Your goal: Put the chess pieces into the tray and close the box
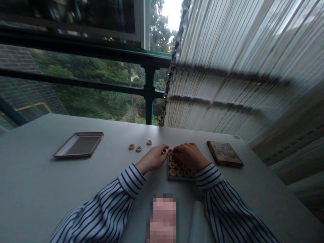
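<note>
The white, smooth-topped table (37, 182) carries all items inspected. Toward its far left corner lies a shallow rectangular tray with a brown rim and pale inner walls (84, 145), open side up. Near the right edge lies a flat brown rectangular case with a pictured top (225, 153). Right of the table's middle sits a shallow grey square-cornered box (180, 179), holding rows of pieces.

The left hand (153, 157) is at the box's left edge, fingers bent; contact cannot be confirmed. The right hand (191, 156) covers the box's far part, fingers curled downward; whether they pinch a piece cannot be told.

Three round, pale wooden pieces with dark characters (138, 149) lie loose near the far edge, left of the box, apart from each other.

In my judgement, the step in hand is arranging pieces inside the box. The next move calls for fingertip control, without disturbing neighbouring pieces.
</note>
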### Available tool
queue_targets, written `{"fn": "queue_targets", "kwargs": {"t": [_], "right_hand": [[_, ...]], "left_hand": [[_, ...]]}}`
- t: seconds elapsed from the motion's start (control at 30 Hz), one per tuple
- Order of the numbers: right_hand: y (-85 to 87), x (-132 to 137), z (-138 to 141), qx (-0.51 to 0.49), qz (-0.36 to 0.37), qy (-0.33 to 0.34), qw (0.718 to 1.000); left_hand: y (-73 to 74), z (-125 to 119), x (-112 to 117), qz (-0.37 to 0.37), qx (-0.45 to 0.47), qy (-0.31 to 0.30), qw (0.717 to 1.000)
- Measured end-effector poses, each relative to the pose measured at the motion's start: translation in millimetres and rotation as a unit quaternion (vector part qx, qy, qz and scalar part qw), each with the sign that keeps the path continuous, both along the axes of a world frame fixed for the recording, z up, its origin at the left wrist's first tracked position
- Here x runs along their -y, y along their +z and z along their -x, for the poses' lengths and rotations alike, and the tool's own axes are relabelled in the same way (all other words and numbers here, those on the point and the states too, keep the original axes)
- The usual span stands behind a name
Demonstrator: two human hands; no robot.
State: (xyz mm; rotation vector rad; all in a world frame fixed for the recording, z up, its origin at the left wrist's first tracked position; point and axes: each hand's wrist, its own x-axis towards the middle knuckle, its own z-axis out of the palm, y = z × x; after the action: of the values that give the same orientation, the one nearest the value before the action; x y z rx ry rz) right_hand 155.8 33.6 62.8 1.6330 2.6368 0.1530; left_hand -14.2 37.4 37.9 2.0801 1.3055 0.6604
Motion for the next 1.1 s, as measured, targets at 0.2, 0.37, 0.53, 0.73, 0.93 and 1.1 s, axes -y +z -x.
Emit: {"fn": "queue_targets", "kwargs": {"t": [0.2,0.37,0.53,0.73,0.93,1.1], "right_hand": [[0.4,-0.9,1.1,0.001,0.015,-0.011,1.000],[-0.1,-1.5,0.9,-0.002,0.018,-0.008,1.000],[-2.6,-2.0,-0.1,0.000,0.006,0.001,1.000],[-2.1,-1.7,0.0,0.001,0.012,-0.002,1.000],[-0.7,-2.2,-1.3,0.006,0.022,0.002,1.000],[1.0,-2.4,-2.6,0.011,0.032,-0.003,0.999]], "left_hand": [[1.9,-0.3,0.8,0.004,-0.006,0.002,1.000],[-1.2,0.1,-1.0,-0.001,0.000,-0.006,1.000],[-2.1,0.6,-1.3,-0.005,0.000,-0.010,1.000],[2.5,-0.1,1.4,0.004,-0.012,-0.003,1.000],[1.2,1.1,0.6,0.000,-0.002,-0.008,1.000],[0.5,1.3,-0.4,0.000,-0.007,-0.005,1.000]]}}
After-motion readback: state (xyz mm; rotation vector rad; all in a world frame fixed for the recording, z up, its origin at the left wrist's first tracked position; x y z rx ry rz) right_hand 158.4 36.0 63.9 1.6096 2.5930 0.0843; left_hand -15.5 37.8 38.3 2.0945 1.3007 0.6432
